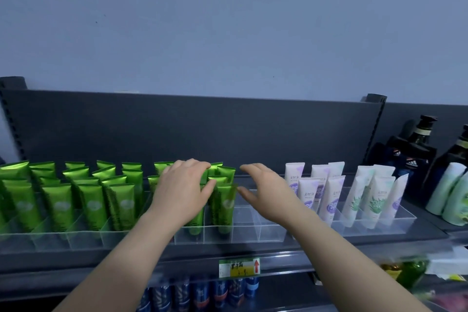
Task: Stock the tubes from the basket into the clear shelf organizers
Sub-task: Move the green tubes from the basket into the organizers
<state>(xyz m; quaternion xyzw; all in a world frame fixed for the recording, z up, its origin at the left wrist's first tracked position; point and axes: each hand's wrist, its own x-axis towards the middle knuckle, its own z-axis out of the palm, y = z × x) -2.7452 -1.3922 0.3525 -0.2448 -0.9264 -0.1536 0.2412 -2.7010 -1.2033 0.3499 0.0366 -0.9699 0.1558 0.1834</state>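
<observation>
Over the clear organizer (253,233), left hand (182,191) curls round green tubes (224,206), perhaps steadying them; right hand (268,192) hovers spread, empty.

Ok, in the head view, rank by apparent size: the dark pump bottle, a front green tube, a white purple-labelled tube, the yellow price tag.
1. Dark plastic pump bottle, largest.
2. Shiny green plastic tube and white plastic tube with purple label: look alike, not ranked.
3. Yellow-and-green paper price tag, smallest.
</observation>
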